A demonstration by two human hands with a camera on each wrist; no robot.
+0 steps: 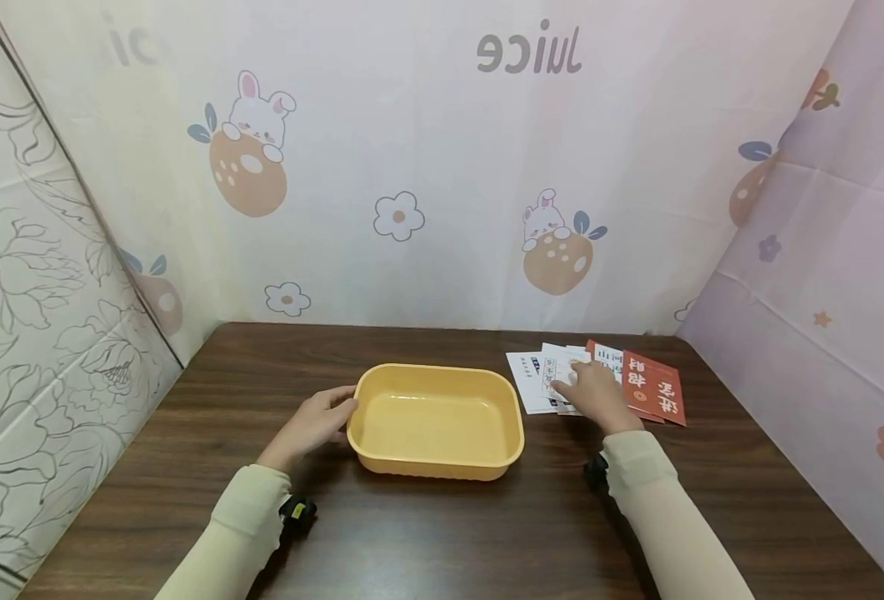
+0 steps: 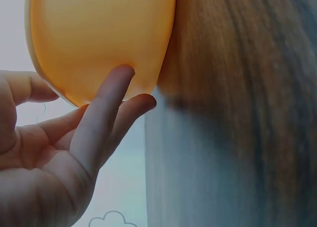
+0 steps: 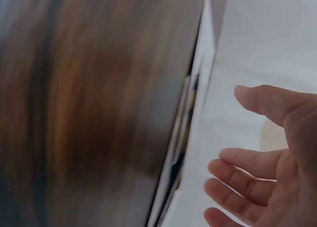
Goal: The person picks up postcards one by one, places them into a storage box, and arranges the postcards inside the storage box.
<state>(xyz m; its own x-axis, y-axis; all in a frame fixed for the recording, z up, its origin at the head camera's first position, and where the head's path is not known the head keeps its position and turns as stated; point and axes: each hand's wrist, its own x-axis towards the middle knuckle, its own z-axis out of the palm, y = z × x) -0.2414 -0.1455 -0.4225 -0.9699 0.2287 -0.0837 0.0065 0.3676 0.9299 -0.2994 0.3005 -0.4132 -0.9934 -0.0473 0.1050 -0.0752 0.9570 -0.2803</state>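
Filling the lower half of the head view, a dark brown wood-grain tabletop (image 1: 427, 542) runs back to a pale hanging cloth (image 1: 442, 125) printed with rabbits, orange fruit, outlined flowers and the word "Juice", which appears mirror-reversed. On the left hangs a white cloth (image 1: 29, 350) covered in line-drawn blossoms; on the right, a lilac-tinted cloth (image 1: 839, 308) carries orange and purple flowers. A soft sheen lies on the near part of the wood. A yellow tub (image 1: 442, 469), rectangular with rounded corners, sits upright near the middle of the table, its long sides running left to right. Just beyond its right end, white papers (image 1: 527, 390) and red cards (image 1: 657, 390) with large pale characters lie fanned and overlapping, the red ones farther right. The left hand (image 1: 312, 427) touches the tub's left end; its fingers look fairly straight and spread against the rim and outer wall, rather than curled round it. The right hand (image 1: 597, 396) is above the papers and hides part of them from the head camera; the right wrist view shows a wide gap between thumb and fingers, with nothing held and the paper edges apart from the fingertips. Both forearms wear cream sleeves (image 1: 235, 525), and a dark device (image 1: 299, 515) shows below the left cuff.
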